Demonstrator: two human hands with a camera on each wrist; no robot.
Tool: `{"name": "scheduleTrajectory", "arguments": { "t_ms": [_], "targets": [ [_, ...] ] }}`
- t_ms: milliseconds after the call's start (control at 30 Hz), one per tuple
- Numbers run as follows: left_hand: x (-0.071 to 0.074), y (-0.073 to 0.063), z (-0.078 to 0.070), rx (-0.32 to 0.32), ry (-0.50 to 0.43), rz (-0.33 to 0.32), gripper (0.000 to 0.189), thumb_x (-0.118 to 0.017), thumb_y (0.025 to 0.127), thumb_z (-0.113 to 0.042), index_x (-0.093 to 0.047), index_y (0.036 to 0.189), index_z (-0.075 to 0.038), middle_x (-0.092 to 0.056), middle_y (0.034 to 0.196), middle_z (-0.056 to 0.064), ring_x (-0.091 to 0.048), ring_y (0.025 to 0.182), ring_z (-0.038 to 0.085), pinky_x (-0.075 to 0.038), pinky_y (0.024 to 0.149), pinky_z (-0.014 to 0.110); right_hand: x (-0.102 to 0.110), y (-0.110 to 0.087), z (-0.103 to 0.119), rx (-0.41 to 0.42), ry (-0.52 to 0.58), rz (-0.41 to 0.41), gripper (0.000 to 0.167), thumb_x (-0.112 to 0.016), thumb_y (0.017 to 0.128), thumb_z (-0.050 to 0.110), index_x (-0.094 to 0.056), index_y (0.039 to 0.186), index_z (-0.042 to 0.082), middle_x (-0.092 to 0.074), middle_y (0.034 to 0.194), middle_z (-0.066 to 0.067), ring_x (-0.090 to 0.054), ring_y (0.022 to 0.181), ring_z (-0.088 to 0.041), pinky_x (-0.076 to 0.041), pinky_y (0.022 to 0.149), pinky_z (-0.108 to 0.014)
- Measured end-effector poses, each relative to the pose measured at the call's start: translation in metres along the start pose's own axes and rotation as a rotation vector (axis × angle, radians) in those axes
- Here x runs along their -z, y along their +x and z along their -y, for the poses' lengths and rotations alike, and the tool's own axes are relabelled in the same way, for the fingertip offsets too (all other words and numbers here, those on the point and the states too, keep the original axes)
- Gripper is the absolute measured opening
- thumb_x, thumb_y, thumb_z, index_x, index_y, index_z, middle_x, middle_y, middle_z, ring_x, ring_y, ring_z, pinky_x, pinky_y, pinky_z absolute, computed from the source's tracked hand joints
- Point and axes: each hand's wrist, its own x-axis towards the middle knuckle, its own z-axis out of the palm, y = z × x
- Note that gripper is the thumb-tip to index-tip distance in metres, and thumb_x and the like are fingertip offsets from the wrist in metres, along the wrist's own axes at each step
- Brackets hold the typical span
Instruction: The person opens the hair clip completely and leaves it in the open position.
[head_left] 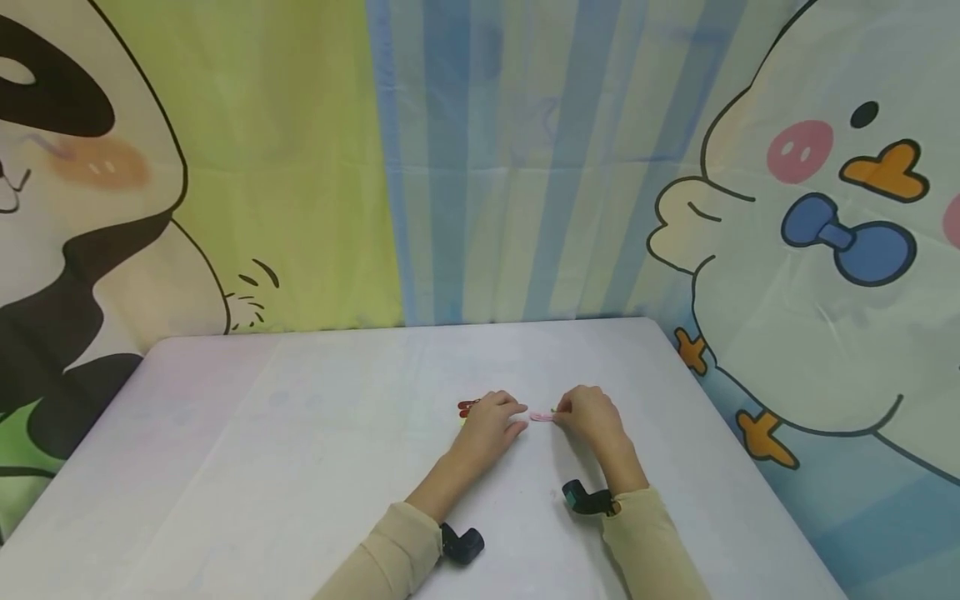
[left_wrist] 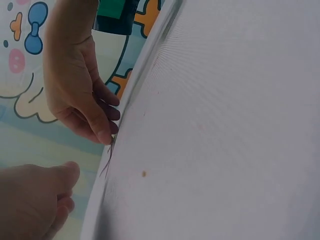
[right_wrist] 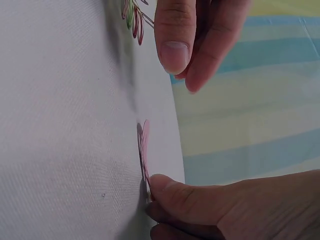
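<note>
My right hand pinches the end of a pink looped piece between thumb and index finger, low over the table. Its narrow loop points toward the left hand. My left hand is palm-down to the left, thumb and index finger apart, with a short gap between them and the pink loop. A bunch of thin red and green loops sticks out beside the left hand, its thin stems running behind the thumb. The head view shows the red loops past the back of that hand; the hold itself is hidden under the palm.
A white table lies under both hands, its far edge along a printed curtain with a panda and a white chick. Black wrist cameras are strapped at both sleeves. A small brown speck marks the tabletop.
</note>
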Motion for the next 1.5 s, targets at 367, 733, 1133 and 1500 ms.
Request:
{"name": "scheduleTrajectory", "arguments": {
  "t_ms": [367,733,1133,1500],
  "targets": [
    [0.000,0.001,-0.001,0.005,-0.008,0.016,0.026,-0.069,0.087,-0.026,-0.072,0.110,-0.014,-0.067,0.101,-0.002,-0.060,0.098,0.015,-0.048,0.088,0.031,-0.002,0.001,0.001,0.014,-0.003,-0.013,0.011,-0.077,0.079,0.019,-0.071,0.076,0.011,-0.064,0.068,0.000,-0.052,0.062,-0.016,-0.043,0.060,-0.031],
    [0.003,0.002,-0.003,0.029,-0.033,0.002,0.025,-0.069,0.087,-0.025,-0.072,0.109,-0.013,-0.068,0.100,-0.001,-0.062,0.097,0.015,-0.049,0.087,0.032,-0.004,0.001,0.003,0.070,0.026,0.024,0.011,-0.072,0.084,0.020,-0.069,0.079,0.011,-0.063,0.071,0.001,-0.052,0.063,-0.014,-0.043,0.058,-0.029],
    [0.005,0.001,0.003,0.091,-0.182,-0.122,0.014,-0.071,0.086,-0.019,-0.075,0.098,-0.014,-0.073,0.089,-0.002,-0.064,0.077,0.006,-0.050,0.067,0.019,0.003,-0.003,0.020,0.125,0.157,0.040,0.011,-0.070,0.086,0.017,-0.064,0.078,0.012,-0.057,0.067,0.002,-0.049,0.062,-0.013,-0.040,0.058,-0.026],
    [0.022,0.003,0.008,0.246,-0.426,-0.128,0.011,-0.070,0.086,-0.020,-0.076,0.093,-0.013,-0.073,0.085,-0.003,-0.061,0.072,0.004,-0.051,0.065,0.019,0.004,-0.004,0.024,0.158,0.310,0.037,0.016,-0.069,0.087,0.027,-0.070,0.088,0.011,-0.071,0.079,-0.002,-0.056,0.066,-0.011,-0.046,0.060,-0.025]
  ]
}}
